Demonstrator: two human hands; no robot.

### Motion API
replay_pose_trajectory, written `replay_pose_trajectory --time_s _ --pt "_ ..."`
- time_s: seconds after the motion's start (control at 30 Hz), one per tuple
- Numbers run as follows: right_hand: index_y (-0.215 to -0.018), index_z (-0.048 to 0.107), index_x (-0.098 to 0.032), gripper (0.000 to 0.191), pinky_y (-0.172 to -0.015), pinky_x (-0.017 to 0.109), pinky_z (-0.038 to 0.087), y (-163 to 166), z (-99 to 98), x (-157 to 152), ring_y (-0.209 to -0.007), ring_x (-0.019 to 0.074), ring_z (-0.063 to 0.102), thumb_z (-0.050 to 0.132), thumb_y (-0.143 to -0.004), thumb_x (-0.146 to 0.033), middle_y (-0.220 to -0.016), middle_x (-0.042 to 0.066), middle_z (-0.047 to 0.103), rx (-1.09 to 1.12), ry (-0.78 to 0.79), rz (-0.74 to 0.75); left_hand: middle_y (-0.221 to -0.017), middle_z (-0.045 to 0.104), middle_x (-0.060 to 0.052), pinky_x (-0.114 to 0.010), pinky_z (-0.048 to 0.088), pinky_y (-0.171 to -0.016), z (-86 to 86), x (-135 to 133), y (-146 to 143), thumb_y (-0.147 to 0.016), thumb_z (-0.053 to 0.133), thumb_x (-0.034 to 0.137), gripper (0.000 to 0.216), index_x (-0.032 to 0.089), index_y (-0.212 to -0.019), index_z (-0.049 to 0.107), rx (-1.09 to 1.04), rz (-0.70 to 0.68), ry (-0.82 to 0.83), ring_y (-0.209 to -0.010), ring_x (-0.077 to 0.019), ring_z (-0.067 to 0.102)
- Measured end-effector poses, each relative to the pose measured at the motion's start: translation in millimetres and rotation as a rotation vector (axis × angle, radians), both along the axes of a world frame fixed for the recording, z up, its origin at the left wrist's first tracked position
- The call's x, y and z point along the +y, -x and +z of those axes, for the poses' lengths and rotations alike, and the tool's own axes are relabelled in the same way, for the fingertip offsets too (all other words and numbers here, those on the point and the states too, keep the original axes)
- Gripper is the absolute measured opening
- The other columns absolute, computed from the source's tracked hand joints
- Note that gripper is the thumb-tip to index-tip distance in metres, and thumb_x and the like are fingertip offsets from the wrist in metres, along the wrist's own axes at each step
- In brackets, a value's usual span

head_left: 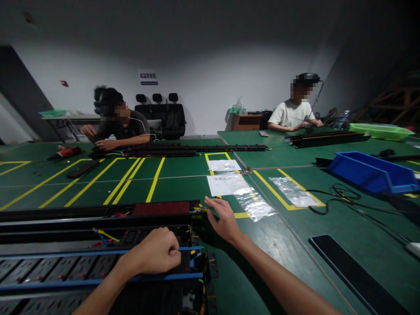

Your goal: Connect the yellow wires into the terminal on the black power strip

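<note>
Long black power strips with rows of sockets and blue rails lie stacked at the near left. My left hand is a closed fist resting on top of the nearest strip, by its right end. My right hand reaches past that end, fingers spread, with its fingertips at the loose coloured wires sticking out of a strip behind. A dark red panel sits on that rear strip. Whether the fingers pinch a wire is not visible.
White sheets and clear plastic bags lie on the green table marked with yellow lines. A blue bin, black cables and a flat black bar are at right. Two seated people work at the far side on more strips.
</note>
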State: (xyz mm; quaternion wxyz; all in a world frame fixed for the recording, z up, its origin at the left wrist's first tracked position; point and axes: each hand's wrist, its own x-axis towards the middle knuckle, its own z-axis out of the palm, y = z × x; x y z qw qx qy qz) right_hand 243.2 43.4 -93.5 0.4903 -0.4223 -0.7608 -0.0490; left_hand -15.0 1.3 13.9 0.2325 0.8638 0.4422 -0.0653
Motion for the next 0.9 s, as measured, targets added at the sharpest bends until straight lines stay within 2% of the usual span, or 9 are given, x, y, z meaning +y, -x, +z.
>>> replay_pose_trajectory --time_s 0.1,0.23,0.37,0.5,0.7,0.9 --pt "-0.131 0.064 -0.021 0.042 -0.101 0.035 0.05 -2.3 1.9 -1.8 -0.115 0.0167 0.059 0.051 -0.093 -0.014 -0.124 0.006 0.068 -0.043 0.035 -0.013 -0.048 0.017 0.004 -0.031 0.014 -0.054 -1.1 -0.2 0.5 -0.071 0.053 0.019 0.029 0.015 -0.049 0.035 -0.002 -0.011 -0.011 -0.047 -0.0067 0.014" --pt "-0.111 0.07 -0.019 0.036 -0.092 0.032 0.047 -5.3 0.5 -2.3 -0.102 0.0161 0.056 0.051 -0.083 -0.008 -0.108 0.007 0.065 -0.004 0.124 -0.076 -0.048 0.017 0.004 -0.031 0.014 -0.054 -2.1 0.4 1.5 -0.071 0.053 0.019 0.028 0.015 -0.05 0.036 -0.018 -0.023 -0.017 -0.047 -0.0067 0.013" --pt "-0.12 0.069 -0.022 0.045 -0.096 0.034 0.044 -2.5 -0.4 -3.0 -0.111 0.0192 0.052 0.06 -0.077 -0.009 -0.118 0.007 0.061 -0.171 0.188 -0.039 -0.049 0.012 0.004 -0.031 0.013 -0.053 -3.3 0.8 2.0 -0.07 0.053 0.018 0.028 0.015 -0.05 0.034 -0.025 -0.025 -0.021 -0.047 -0.0068 0.012" --pt "-0.122 0.067 -0.025 0.039 -0.097 0.035 0.042 0.9 -1.7 -1.0 -0.115 0.021 0.051 0.067 -0.084 -0.016 -0.125 0.007 0.059 -0.279 0.176 -0.095 -0.048 0.014 0.004 -0.031 0.013 -0.052 -2.8 0.0 1.8 -0.071 0.053 0.019 0.029 0.015 -0.049 0.033 -0.034 -0.022 -0.015 -0.046 -0.0065 0.013" --pt "-0.105 0.071 -0.023 0.013 -0.088 0.031 0.038 2.3 -3.9 2.7 -0.101 0.0169 0.049 0.061 -0.096 -0.025 -0.106 0.006 0.061 -0.267 0.147 -0.162 -0.049 0.014 0.005 -0.03 0.013 -0.053 -0.5 0.0 0.7 -0.071 0.053 0.02 0.031 0.016 -0.049 0.032 -0.039 -0.023 -0.019 -0.047 -0.0066 0.013" --pt "-0.097 0.07 -0.021 0.018 -0.085 0.03 0.035 4.1 -3.2 1.6 -0.096 0.0161 0.047 0.055 -0.102 -0.03 -0.096 0.006 0.061 -0.253 0.12 -0.176 -0.049 0.015 0.005 -0.031 0.012 -0.056 0.4 -0.6 -0.1 -0.072 0.052 0.019 0.032 0.016 -0.048 0.031 -0.041 -0.026 -0.027 -0.049 -0.0064 0.012"
